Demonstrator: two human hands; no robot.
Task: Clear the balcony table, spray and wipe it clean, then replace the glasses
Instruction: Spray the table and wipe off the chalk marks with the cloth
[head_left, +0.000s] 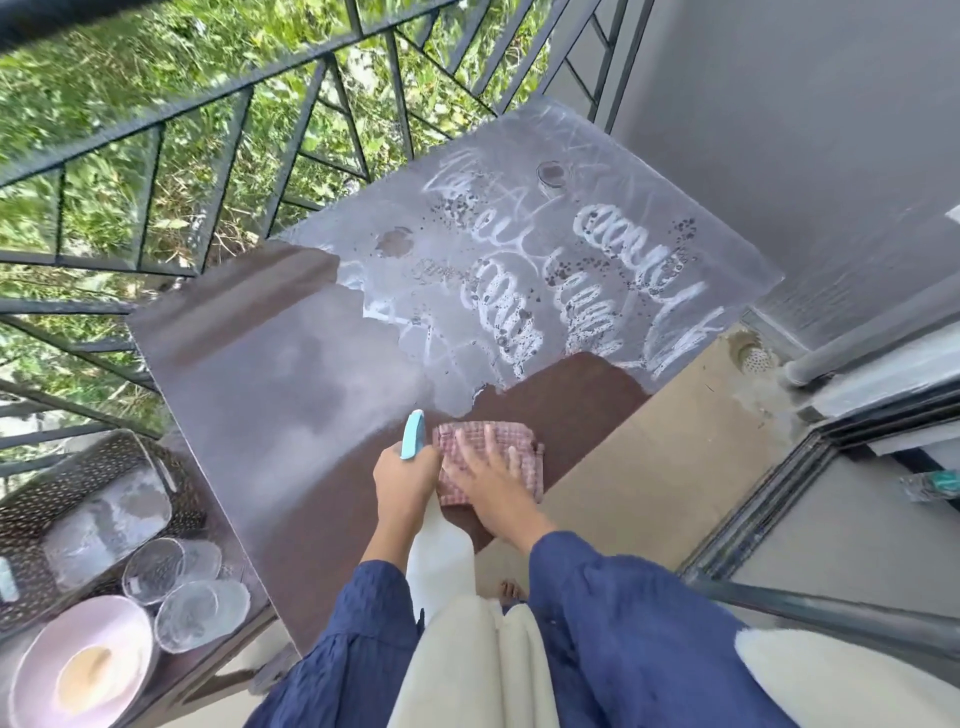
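Observation:
The brown balcony table (249, 395) is dark and wet on its near half. White dusty scribbles and dried spots cover its far half (561, 270). My left hand (402, 480) grips a spray bottle with a light blue nozzle (413, 434) and a white body hanging below the table's edge. My right hand (493, 480) lies flat, fingers spread, on a folded pink checked cloth (467, 441) at the near edge. Two clear glasses (153, 569) (200, 616) stand to the lower left, off the table.
A dark woven tray (31, 519) at the lower left holds a clear rectangular dish (104, 525). A pink bowl (78, 670) sits beside the glasses. Black metal railing (208, 171) borders the table's far and left sides. A grey wall (779, 130) and door frame (779, 499) stand right.

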